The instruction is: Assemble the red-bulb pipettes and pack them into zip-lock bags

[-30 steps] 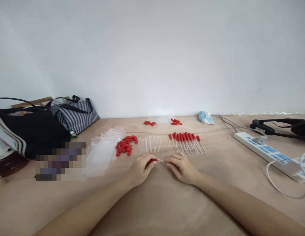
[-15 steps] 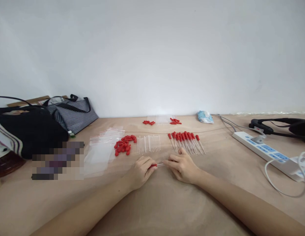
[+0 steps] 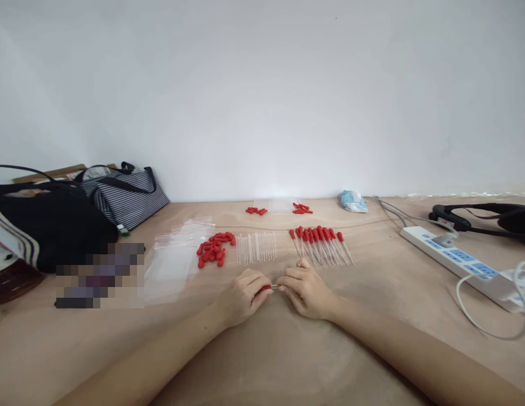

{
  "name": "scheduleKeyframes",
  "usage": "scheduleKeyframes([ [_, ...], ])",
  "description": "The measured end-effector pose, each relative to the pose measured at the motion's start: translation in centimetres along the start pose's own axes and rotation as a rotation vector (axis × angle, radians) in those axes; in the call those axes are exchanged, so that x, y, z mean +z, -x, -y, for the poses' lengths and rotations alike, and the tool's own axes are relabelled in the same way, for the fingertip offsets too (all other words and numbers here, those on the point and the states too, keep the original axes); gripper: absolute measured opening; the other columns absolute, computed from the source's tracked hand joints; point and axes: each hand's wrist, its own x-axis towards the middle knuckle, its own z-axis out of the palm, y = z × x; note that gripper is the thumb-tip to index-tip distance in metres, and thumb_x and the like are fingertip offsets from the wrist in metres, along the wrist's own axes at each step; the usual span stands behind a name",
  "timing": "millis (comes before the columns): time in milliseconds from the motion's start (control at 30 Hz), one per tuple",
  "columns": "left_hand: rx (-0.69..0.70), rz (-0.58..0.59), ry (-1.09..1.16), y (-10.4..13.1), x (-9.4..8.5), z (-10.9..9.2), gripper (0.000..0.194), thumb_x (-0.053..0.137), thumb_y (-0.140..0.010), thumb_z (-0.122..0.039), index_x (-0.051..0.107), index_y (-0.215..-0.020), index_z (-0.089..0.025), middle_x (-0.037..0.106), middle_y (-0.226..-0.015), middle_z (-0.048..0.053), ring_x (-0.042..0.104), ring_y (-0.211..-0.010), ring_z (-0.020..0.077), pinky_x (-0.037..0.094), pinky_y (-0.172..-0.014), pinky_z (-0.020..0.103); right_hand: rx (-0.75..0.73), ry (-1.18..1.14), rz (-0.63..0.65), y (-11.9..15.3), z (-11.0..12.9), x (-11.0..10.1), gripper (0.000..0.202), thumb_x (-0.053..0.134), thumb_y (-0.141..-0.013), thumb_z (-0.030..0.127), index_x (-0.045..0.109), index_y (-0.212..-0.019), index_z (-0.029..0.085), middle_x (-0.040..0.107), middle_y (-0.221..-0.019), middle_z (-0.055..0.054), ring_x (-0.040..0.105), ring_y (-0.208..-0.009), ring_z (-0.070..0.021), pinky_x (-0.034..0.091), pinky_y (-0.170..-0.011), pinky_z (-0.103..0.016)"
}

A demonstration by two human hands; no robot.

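Lower centre of frame, our right hand [image 3: 308,290] has just closed in, pinching the thin tube [image 3: 274,287]; our left hand [image 3: 245,296] grips the red bulb [image 3: 266,287], less tube showing between.

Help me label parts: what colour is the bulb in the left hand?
The bulb in the left hand is red, seen best in head view.

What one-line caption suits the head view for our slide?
Left hand holding a red rubbery bulb; right hand holding the slim clear tube that meets it.
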Motion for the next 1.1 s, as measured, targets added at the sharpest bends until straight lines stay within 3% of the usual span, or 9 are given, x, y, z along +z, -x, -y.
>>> scheduleKeyframes([
  [100, -0.053, 0.018, 0.063, 0.0, -0.3, 0.6, 0.016, 0.041, -0.087, -0.022, 0.056, -0.085, -0.017, 0.060, -0.081, 0.004, 0.055, -0.075, 0.0154, 0.043, -0.072, 0.028, 0.021, 0.089, 0.019, -0.3, -0.1, -0.6, 0.020, 0.043, -0.084, 0.024, 0.062, -0.083, 0.019, 0.059, -0.075, -0.004, 0.044, -0.073, -0.0157, 0.022, -0.066, -0.032],
  [200, -0.180, 0.003, 0.090, 0.1, -0.6, 1.1, 0.022, 0.048, -0.083, -0.023, 0.052, -0.104, -0.019, 0.057, -0.095, 0.005, 0.055, -0.085, 0.0170, 0.044, -0.076, 0.029, 0.104, 0.147, 0.033, -0.1, -0.9, -1.2, 0.019, 0.045, -0.082, 0.024, 0.063, -0.077, 0.019, 0.060, -0.073, -0.004, 0.046, -0.073, -0.0159, 0.022, -0.066, -0.032],
  [267, -0.302, -0.022, 0.077, 0.3, -0.8, 1.4, 0.031, 0.052, -0.079, -0.024, 0.048, -0.109, -0.020, 0.054, -0.097, 0.006, 0.054, -0.086, 0.0184, 0.045, -0.076, 0.032, 0.249, 0.157, 0.004, 0.2, -1.8, -1.4, 0.019, 0.045, -0.082, 0.024, 0.063, -0.077, 0.019, 0.061, -0.073, -0.004, 0.049, -0.073, -0.0160, 0.022, -0.066, -0.031],
  [333, -0.369, -0.023, 0.071, 0.4, -0.8, 1.5, 0.026, 0.053, -0.078, -0.024, 0.050, -0.104, -0.019, 0.054, -0.093, 0.005, 0.055, -0.083, 0.0190, 0.046, -0.074, 0.033, 0.442, 0.163, -0.043, 0.2, -2.8, -1.5, 0.020, 0.044, -0.082, 0.025, 0.063, -0.078, 0.020, 0.063, -0.076, -0.004, 0.052, -0.076, -0.0169, 0.024, -0.068, -0.031],
  [467, -0.338, 0.014, 0.087, 0.3, -0.8, 1.6, 0.013, 0.050, -0.079, -0.022, 0.055, -0.090, -0.019, 0.056, -0.089, 0.004, 0.055, -0.082, 0.0187, 0.045, -0.074, 0.033, 0.758, 0.204, -0.059, -1.0, -4.5, -1.1, 0.023, 0.041, -0.082, 0.029, 0.061, -0.088, 0.020, 0.065, -0.077, -0.005, 0.056, -0.079, -0.0197, 0.026, -0.072, -0.032],
  [667, -0.325, 0.035, 0.085, 0.0, -1.0, 1.5, 0.010, 0.050, -0.079, -0.023, 0.057, -0.086, -0.019, 0.056, -0.086, 0.004, 0.055, -0.079, 0.0175, 0.044, -0.072, 0.031, 1.029, 0.295, 0.030, -4.1, -5.6, -0.4, 0.025, 0.039, -0.080, 0.025, 0.055, -0.097, 0.015, 0.066, -0.083, -0.011, 0.058, -0.082, -0.0237, 0.027, -0.074, -0.035],
  [833, -0.328, 0.045, 0.091, 0.2, -0.9, 1.6, 0.012, 0.049, -0.080, -0.022, 0.057, -0.088, -0.018, 0.055, -0.087, 0.004, 0.054, -0.080, 0.0178, 0.044, -0.073, 0.032, 1.114, 0.277, 0.090, -4.8, -6.4, -0.2, 0.022, 0.041, -0.078, 0.024, 0.055, -0.091, 0.015, 0.065, -0.085, -0.011, 0.059, -0.083, -0.0246, 0.026, -0.076, -0.036],
  [1100, -0.323, 0.032, 0.080, 0.0, -0.9, 1.6, 0.010, 0.050, -0.079, -0.022, 0.057, -0.086, -0.018, 0.056, -0.086, 0.004, 0.054, -0.082, 0.0186, 0.044, -0.074, 0.032, 1.069, 0.304, 0.075, -4.3, -6.2, 0.0, 0.028, 0.043, -0.077, 0.033, 0.056, -0.092, 0.014, 0.065, -0.083, -0.011, 0.058, -0.084, -0.0249, 0.025, -0.078, -0.036],
])
